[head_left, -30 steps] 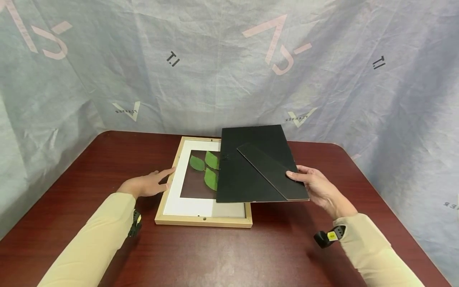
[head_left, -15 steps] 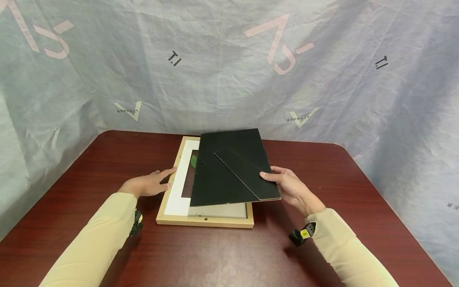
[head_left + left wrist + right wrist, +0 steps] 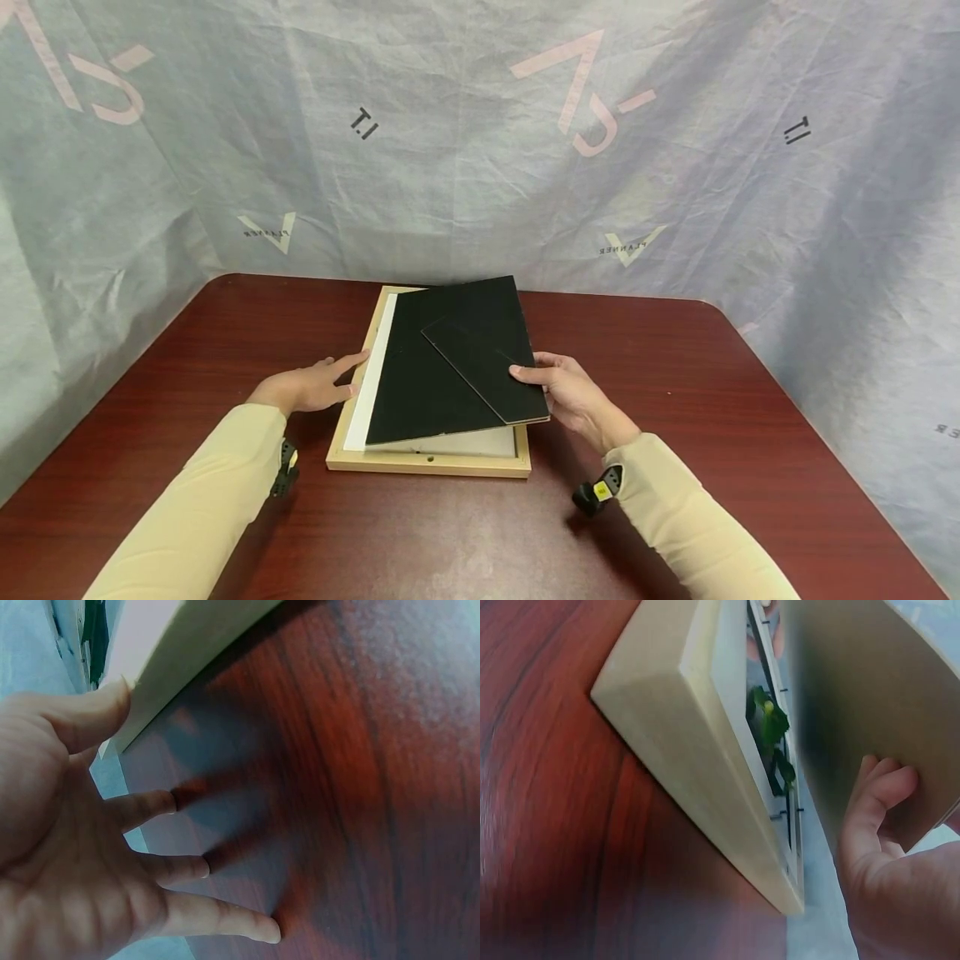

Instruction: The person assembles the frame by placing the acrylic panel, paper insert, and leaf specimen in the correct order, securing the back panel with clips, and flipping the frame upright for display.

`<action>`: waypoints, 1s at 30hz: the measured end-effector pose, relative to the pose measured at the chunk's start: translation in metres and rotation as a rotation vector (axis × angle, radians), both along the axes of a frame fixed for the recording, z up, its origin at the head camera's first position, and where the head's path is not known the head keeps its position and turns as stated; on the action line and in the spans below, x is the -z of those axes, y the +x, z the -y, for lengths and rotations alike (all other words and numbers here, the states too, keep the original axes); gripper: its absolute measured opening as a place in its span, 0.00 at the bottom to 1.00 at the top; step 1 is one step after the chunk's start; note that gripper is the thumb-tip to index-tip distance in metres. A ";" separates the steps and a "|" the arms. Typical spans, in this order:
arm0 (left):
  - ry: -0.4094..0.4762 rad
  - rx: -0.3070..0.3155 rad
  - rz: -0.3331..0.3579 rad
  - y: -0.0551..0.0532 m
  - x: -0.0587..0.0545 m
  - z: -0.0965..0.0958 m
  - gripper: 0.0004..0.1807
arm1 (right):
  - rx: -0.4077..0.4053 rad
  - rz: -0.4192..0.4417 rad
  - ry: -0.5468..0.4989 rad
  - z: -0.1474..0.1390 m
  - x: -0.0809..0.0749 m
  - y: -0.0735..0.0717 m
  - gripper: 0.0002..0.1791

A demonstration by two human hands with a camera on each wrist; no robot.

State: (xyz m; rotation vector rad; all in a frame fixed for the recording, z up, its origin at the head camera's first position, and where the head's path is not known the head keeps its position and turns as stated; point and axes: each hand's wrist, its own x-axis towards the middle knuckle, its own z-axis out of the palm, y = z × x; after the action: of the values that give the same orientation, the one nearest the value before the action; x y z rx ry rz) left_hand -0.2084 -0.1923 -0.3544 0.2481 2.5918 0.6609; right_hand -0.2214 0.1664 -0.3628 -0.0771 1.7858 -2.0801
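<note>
A light wooden picture frame point(image 3: 429, 464) lies face down on the table, a white mat point(image 3: 372, 387) showing along its left inside. My right hand point(image 3: 573, 396) pinches the right edge of a black backing board point(image 3: 438, 367), thumb on top and fingers beneath. This board, with an easel leg point(image 3: 487, 371) on it, slants over the frame, its left edge low and its right edge raised. Below its brown underside, green leaves point(image 3: 769, 724) show in the right wrist view. My left hand point(image 3: 307, 385) touches the frame's left side with spread fingers, several fingertips on the table point(image 3: 352, 795).
The dark red wooden table point(image 3: 480, 533) extends around the frame on all sides. Behind it hangs a grey printed cloth point(image 3: 450, 167). Small metal tabs point(image 3: 778, 816) stick out along the frame's inner edge.
My right hand has carried the backing board leftward and lower over the frame, so that it now covers the leaves in the head view. The left hand has stayed at the frame's left side.
</note>
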 end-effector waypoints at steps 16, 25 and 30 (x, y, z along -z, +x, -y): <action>0.001 -0.009 0.012 -0.001 0.001 -0.001 0.36 | 0.031 -0.054 0.096 0.031 0.007 0.002 0.28; -0.016 -0.014 0.005 -0.001 0.001 0.000 0.36 | 0.060 -0.156 0.569 0.031 0.002 0.003 0.36; -0.005 -0.008 0.012 -0.001 0.001 -0.001 0.36 | 0.029 -0.284 0.850 0.031 0.002 0.001 0.33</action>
State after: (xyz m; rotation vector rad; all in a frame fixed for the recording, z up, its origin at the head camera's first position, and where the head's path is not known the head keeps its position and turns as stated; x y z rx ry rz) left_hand -0.2091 -0.1913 -0.3549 0.2318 2.5840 0.6571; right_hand -0.2203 0.1358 -0.3647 -0.1080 2.6971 -1.2086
